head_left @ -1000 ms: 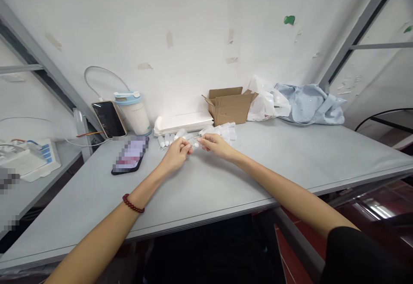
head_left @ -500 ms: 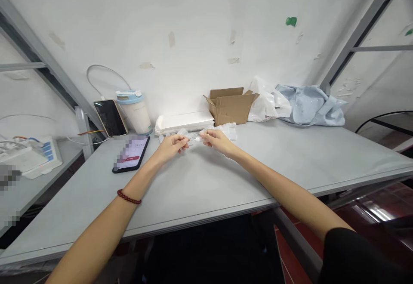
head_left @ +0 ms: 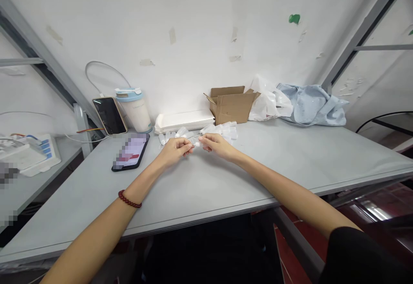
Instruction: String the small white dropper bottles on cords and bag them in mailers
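My left hand (head_left: 177,151) is closed in a pinch above the grey table, its fingertips pointing right. What lies between those fingers is too small to make out. Just across from it, the thumb and forefinger of my right hand (head_left: 217,145) pinch a small white plastic piece (head_left: 198,144), which shows in the narrow gap between both hands. Behind the hands, clear plastic tube-like pieces (head_left: 229,130) are heaped to the right. More of these translucent pieces (head_left: 181,132) lie to the left, partly hidden by my hands.
Along the wall stand a stack of white flat packs (head_left: 183,121), an open cardboard box (head_left: 232,108), a white plastic bag (head_left: 267,101) and light blue cloth (head_left: 311,105). At left are a cup (head_left: 134,112), a propped phone (head_left: 109,115) and a flat phone (head_left: 131,152).
My left hand has shifted slightly right and down, nearer my right hand. More of the clear pieces behind the hands now show. The view has tilted a little.
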`<action>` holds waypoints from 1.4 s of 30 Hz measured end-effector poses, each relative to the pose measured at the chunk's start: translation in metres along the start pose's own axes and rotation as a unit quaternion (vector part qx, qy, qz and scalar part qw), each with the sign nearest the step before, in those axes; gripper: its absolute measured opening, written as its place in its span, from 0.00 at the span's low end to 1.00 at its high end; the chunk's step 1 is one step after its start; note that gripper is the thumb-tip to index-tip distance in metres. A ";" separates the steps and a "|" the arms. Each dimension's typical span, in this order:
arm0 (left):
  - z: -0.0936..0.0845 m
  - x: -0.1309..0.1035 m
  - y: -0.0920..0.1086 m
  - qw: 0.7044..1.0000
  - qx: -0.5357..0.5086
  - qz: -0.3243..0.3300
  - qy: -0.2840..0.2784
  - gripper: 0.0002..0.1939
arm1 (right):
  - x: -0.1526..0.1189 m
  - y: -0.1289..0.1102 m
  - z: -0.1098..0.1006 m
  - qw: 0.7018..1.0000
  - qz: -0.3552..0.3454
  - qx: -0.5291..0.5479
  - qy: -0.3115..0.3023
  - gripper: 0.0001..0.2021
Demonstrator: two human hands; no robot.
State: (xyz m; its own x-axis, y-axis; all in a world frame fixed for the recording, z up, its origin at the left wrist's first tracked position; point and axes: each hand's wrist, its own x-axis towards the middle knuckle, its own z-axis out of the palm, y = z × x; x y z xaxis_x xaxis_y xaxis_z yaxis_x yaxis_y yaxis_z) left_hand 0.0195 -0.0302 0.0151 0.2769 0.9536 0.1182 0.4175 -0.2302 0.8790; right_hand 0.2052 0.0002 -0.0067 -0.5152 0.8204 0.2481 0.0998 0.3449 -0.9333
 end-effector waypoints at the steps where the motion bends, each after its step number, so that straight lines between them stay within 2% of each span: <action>1: 0.000 0.000 0.000 1.000 -0.001 -0.001 -0.002 0.13 | 0.000 -0.001 0.000 1.000 0.000 -0.002 0.000 0.18; 7: -0.003 0.001 0.002 1.000 -0.010 0.002 -0.021 0.14 | 0.000 -0.006 -0.002 1.000 0.001 -0.008 0.002 0.18; 12: -0.008 0.003 0.006 1.000 -0.017 0.013 -0.004 0.13 | 0.003 -0.011 -0.006 1.000 -0.013 -0.015 0.009 0.19; 19: -0.011 0.007 0.007 0.999 -0.030 0.022 0.016 0.12 | 0.007 -0.020 -0.010 0.999 0.001 -0.021 0.028 0.20; 24: -0.011 0.008 0.005 0.999 -0.036 0.019 0.017 0.12 | 0.007 -0.018 -0.010 0.999 -0.010 -0.022 0.029 0.20; 31: -0.025 0.009 -0.007 0.997 -0.039 -0.015 0.068 0.16 | 0.009 -0.008 -0.019 0.997 0.005 0.018 0.072 0.20; 35: -0.019 0.007 -0.002 0.999 -0.022 -0.013 0.045 0.16 | 0.007 -0.010 -0.020 0.997 -0.006 0.025 0.072 0.21; 39: -0.005 0.003 0.003 1.000 0.005 0.007 -0.004 0.15 | 0.003 -0.013 -0.012 1.000 0.003 0.007 0.027 0.21; 42: -0.004 0.004 0.003 0.999 0.034 0.020 -0.019 0.15 | 0.003 -0.012 -0.008 0.999 0.017 -0.029 0.006 0.19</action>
State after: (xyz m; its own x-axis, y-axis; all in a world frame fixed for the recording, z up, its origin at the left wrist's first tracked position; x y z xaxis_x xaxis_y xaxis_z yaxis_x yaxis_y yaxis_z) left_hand 0.0179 -0.0266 0.0198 0.3274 0.9355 0.1332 0.4627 -0.2817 0.8406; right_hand 0.2096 0.0026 0.0071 -0.5000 0.8376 0.2202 0.1668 0.3426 -0.9245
